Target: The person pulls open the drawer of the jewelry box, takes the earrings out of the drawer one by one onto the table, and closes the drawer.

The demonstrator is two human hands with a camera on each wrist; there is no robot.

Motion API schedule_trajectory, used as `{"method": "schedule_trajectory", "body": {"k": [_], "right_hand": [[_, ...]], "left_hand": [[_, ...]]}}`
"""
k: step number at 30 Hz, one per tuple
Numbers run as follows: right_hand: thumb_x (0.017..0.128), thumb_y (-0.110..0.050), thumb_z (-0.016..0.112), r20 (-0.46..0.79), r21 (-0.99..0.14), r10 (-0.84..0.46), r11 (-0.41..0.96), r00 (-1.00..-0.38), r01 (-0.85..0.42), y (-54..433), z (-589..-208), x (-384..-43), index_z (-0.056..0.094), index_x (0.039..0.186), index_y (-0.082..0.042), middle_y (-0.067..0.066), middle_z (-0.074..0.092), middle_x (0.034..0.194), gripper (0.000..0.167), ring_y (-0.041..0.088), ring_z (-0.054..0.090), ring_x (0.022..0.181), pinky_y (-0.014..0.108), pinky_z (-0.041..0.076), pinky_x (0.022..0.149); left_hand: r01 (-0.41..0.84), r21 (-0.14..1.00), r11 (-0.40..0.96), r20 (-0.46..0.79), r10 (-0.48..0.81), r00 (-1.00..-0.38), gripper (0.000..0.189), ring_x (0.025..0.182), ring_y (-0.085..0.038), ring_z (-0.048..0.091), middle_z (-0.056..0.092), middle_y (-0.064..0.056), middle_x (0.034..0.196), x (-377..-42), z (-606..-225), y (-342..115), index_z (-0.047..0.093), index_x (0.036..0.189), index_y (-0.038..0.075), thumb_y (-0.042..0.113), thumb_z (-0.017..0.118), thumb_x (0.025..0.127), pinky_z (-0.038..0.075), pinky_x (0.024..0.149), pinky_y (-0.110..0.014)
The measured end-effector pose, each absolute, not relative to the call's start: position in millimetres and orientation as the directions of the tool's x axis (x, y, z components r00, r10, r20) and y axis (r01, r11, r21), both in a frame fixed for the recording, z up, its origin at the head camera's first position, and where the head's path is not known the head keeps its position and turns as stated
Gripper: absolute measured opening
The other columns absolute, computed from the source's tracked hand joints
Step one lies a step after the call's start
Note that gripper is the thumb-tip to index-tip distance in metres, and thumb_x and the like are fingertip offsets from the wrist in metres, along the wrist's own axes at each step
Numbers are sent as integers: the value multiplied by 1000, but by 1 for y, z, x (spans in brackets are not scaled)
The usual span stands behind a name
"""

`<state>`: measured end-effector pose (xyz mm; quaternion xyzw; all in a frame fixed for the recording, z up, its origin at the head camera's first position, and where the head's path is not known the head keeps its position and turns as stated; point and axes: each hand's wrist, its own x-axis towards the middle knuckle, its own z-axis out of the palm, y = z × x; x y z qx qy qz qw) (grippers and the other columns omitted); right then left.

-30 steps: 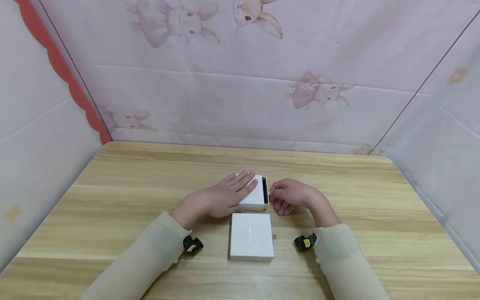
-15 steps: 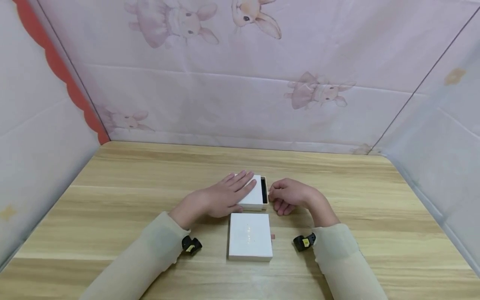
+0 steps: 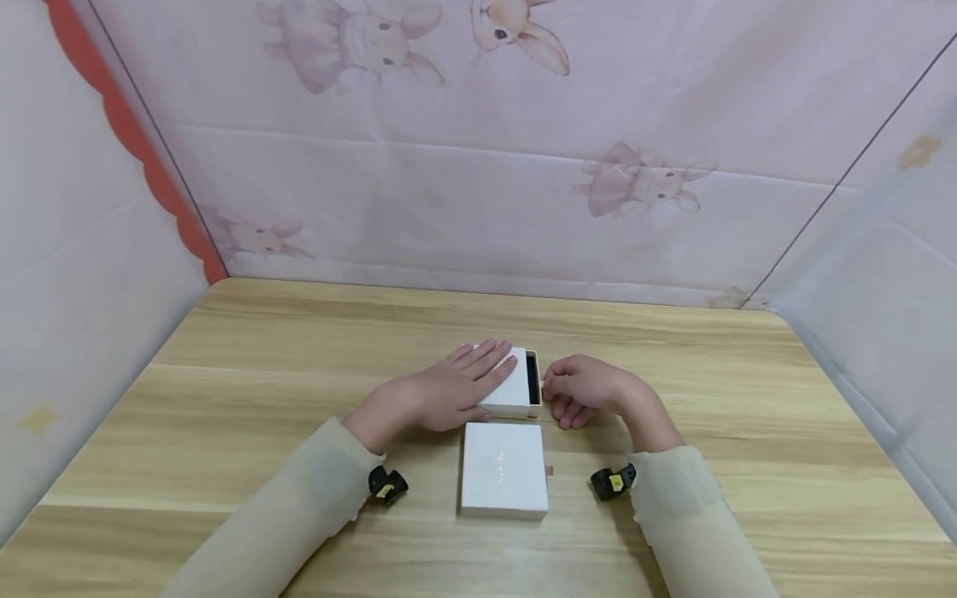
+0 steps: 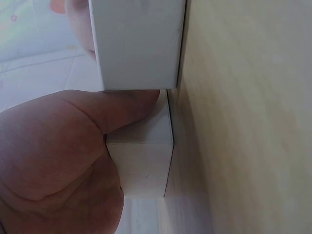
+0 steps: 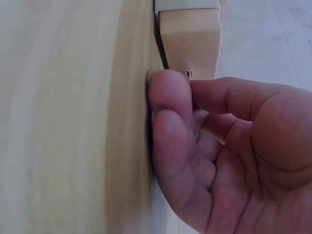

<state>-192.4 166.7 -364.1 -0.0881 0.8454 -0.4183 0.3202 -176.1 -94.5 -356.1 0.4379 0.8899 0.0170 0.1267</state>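
Two flat white boxes lie on the worktop (image 3: 299,349), one behind the other. The far box (image 3: 512,392) is partly open: its drawer (image 5: 190,46) sticks out a little on the right, showing a pale rim around a black strip of its inside. Whether that black is lining or something stored there cannot be told. The near box (image 3: 504,477) is shut, so its contents are hidden; it has gold lettering (image 3: 500,465) on its lid and a small pink tab (image 3: 549,471) at its right side.

The far box sits between the two hands. The left hand (image 3: 452,394) rests on its top from the left, fingers straight and spread, grasping nothing, with the thumb along the near side in the narrow gap between the boxes. The right hand (image 3: 583,389) is just right of the drawer, its thumb and forefinger pinching the pull tab (image 5: 188,74) that comes from a slot in the drawer's end, mostly hidden by the fingertips. Its other fingers are curled, close to the worktop. The near box lies nearer than both hands, untouched by the right one.
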Motion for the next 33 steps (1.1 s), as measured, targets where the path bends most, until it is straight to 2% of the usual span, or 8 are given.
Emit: {"method": "schedule_trajectory", "body": {"k": [33], "right_hand": [[105, -18, 45, -475, -773, -428, 620, -769, 133, 173, -368, -196, 62, 99, 0, 8, 64, 72, 26, 17, 66, 61, 31, 59, 58]], "left_hand": [[778, 118, 617, -203, 782, -590, 77, 154, -31, -9, -10, -14, 167, -176, -358, -94, -3, 161, 10, 37, 45, 106, 1, 125, -48]]}}
